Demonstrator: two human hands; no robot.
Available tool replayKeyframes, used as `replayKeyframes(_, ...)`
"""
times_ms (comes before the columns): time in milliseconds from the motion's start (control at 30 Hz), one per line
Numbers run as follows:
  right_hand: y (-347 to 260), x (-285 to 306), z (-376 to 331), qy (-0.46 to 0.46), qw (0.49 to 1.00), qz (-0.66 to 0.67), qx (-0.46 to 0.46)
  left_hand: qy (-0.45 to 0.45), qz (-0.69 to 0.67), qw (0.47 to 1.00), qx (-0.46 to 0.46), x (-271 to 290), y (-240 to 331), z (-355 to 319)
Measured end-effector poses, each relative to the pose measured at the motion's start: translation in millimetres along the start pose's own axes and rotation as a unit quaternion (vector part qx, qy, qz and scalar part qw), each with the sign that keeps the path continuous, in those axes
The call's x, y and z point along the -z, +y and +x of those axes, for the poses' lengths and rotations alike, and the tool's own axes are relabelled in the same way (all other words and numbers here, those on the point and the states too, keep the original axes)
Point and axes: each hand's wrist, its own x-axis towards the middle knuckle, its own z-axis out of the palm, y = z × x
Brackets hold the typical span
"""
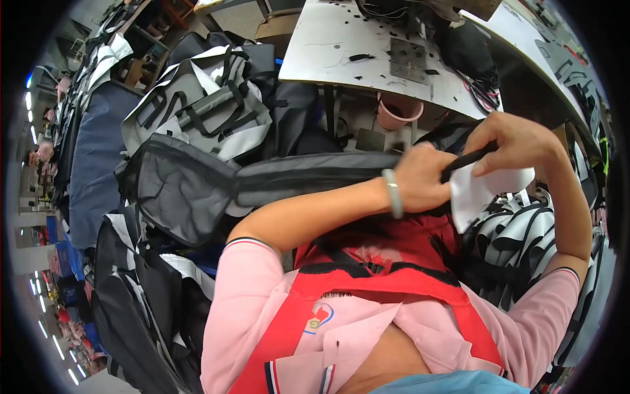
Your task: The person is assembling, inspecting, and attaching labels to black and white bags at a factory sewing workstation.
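Between my two hands runs a short black strap (471, 160). My right hand (518, 143) is closed on it, pinching it between thumb and fingers. Slightly blurred, my left hand (425, 178) is closed at the strap's other end. From under the right hand a white flap of material (474, 192) hangs down. A long dark grey fabric piece (315, 176) stretches from the left up to my left hand and joins a wide mesh-like panel (182, 187). Whether the left fingers also grip this fabric is hidden.
Ahead stands a white worktable (328, 49) with a metal plate (408, 60) and black scraps. A pink bucket (398, 113) sits beneath it. Grey bag pieces with black straps (203, 105) are piled at left, black ones (138, 289) nearer. White black-edged pieces (515, 230) lie at right.
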Motion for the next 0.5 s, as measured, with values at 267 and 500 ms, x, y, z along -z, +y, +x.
replayKeyframes(267,30.7,22.7,-16.7,0.091,0.996,-0.007,-0.001,-0.282,-0.396,0.860,0.155,41.0,2.0,70.9)
replayKeyframes(500,34.6,0.0,37.2,0.327,0.942,-0.068,0.019,-0.175,0.145,0.971,0.074,129.6,6.5,71.0)
